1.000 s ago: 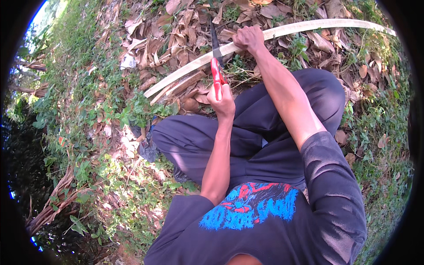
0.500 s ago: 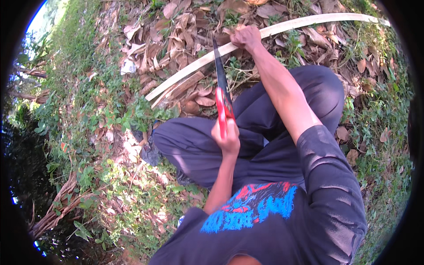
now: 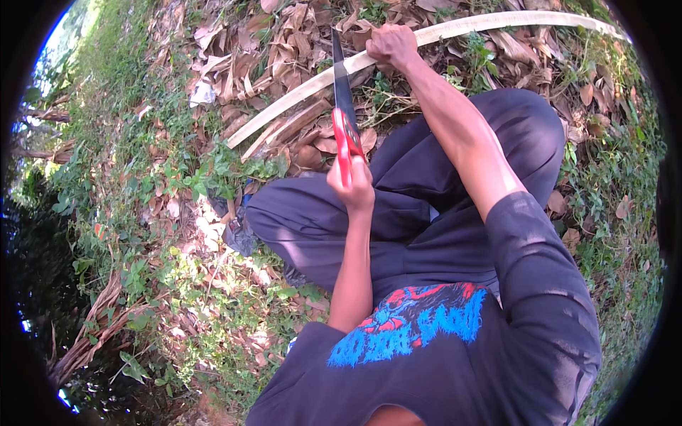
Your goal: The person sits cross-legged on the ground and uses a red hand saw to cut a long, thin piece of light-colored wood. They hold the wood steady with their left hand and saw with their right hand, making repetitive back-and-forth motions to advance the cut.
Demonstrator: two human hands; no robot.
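My left hand (image 3: 353,187) is closed round the red handle of a handsaw (image 3: 344,92). Its dark blade points away from me and lies across a long, pale wooden strip (image 3: 490,21), which looks bent in this view. Farther up and to the right, my right hand (image 3: 393,47) grips the strip in a fist, a short way right of the blade. The strip runs from beyond my left knee to the far right rim. Whether the teeth have cut into the wood is too small to tell.
Shorter split wood pieces (image 3: 302,122) lie under the strip's left part. Dry brown leaves (image 3: 284,46) and green weeds cover the ground. My crossed legs (image 3: 462,206) in dark trousers are just below the strip. A dry branch (image 3: 92,334) lies at lower left.
My left hand and the saw have moved forward and slightly left, so more of the blade reaches past the strip. My right hand still grips the strip.
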